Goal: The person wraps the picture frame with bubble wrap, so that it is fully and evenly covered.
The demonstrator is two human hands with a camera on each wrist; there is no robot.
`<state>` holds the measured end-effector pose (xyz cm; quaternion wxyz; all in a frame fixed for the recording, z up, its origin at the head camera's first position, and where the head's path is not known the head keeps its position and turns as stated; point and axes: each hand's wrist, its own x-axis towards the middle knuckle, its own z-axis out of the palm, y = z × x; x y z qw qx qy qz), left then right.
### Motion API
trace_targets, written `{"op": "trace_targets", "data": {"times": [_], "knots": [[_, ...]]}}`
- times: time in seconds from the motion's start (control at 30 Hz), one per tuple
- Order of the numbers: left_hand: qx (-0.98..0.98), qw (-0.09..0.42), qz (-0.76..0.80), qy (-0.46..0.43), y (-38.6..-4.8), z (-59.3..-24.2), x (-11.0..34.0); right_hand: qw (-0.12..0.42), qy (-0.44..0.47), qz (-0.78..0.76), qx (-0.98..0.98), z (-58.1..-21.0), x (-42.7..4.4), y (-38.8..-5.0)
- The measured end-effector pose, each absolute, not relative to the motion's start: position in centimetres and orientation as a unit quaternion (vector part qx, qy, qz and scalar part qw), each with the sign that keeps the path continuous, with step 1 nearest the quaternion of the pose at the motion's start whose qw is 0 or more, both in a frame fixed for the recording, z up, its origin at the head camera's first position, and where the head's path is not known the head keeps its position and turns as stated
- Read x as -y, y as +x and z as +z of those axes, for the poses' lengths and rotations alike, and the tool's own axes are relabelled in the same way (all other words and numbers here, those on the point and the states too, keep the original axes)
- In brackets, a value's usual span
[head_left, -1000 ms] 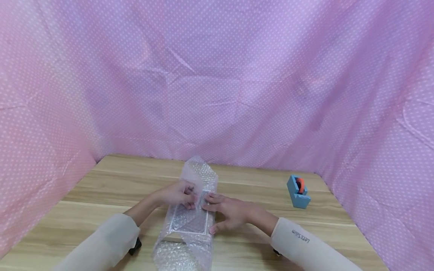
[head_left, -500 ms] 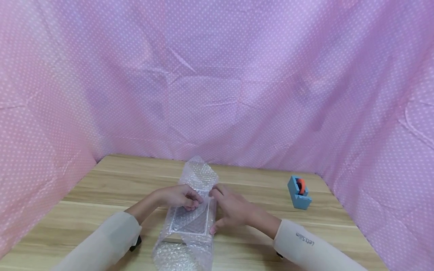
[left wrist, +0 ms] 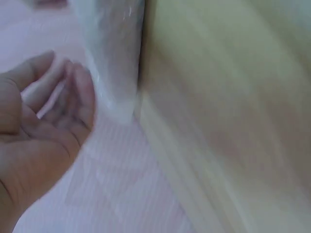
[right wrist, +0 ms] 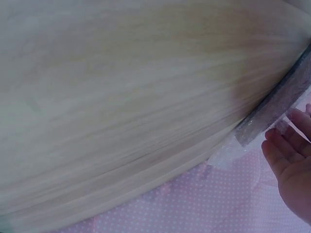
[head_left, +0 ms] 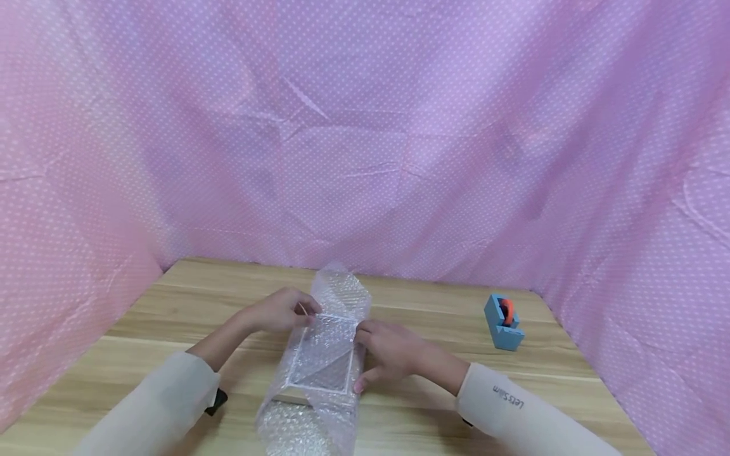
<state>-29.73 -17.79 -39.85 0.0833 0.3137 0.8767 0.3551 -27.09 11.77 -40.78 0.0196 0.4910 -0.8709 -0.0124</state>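
On the table lies a flat rectangular frame with a white border, covered by clear bubble wrap that runs past its far and near ends. Above the frame's far left corner is my left hand. In the left wrist view the fingers of that left hand bend loosely beside the wrap, with nothing seen between them. My right hand rests along the right side of the wrapped frame, fingertips and thumb against its edge. The right wrist view has the right hand with loosely bent fingers at the wrapped edge.
A blue tape dispenser with an orange roll stands on the right of the wooden table. Pink dotted cloth hangs behind the table and along both sides.
My left hand has moved left and away from me, off the middle of the frame to its far left corner. The right fingers have drawn back from the top to the right edge.
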Motion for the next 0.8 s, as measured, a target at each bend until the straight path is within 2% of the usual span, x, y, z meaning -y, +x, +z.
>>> {"op": "trace_targets", "data": {"times": [0.07,0.23,0.3,0.7,0.8], "knots": [[-0.891,0.074,0.36,0.268,-29.8,-39.7,18.4,0.009,0.483,-0.005,0.875,-40.7,-11.8,-27.1],[-0.858,0.149,0.472,0.135,-29.4,-40.5,19.0,0.004,0.486,0.008,0.874,-40.7,-11.9,-27.1],[-0.844,0.162,0.501,0.106,-29.3,-41.0,18.9,0.003,0.492,0.014,0.871,-40.8,-11.9,-27.2],[-0.823,0.17,0.538,0.067,-29.4,-41.9,17.9,-0.034,0.501,0.031,0.864,-40.4,-13.3,-28.0],[-0.817,0.172,0.546,0.064,-29.6,-42.0,17.2,-0.023,0.506,0.047,0.861,-40.5,-13.8,-28.4]]}}
